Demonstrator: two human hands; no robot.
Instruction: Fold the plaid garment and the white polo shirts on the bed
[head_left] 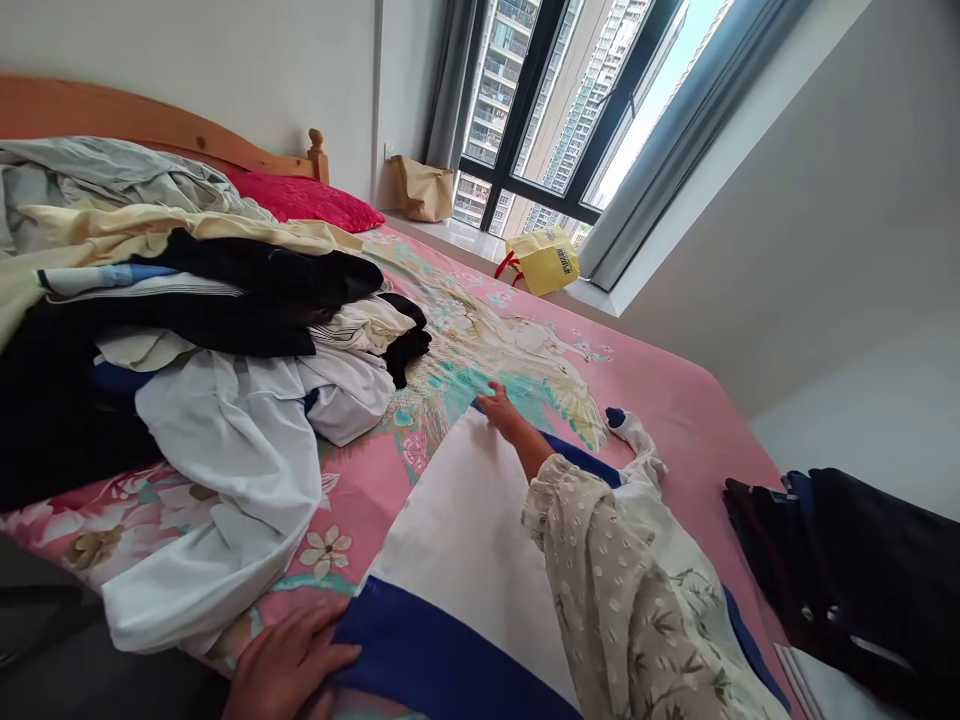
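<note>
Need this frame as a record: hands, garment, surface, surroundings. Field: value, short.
left_hand: left hand at the near blue corner of the garment; grip unclear
right_hand: right hand at the garment's far edge, arm reaching across it
garment: white-and-blue garment, laid out on the bed
surface: pink patterned bedsheet
left_side: loose clothes pile, mostly black, white and cream
right_side: dark folded clothes, stacked
far_side: red pillow by the wooden headboard
window_sill: brown bag, yellow bag
</note>
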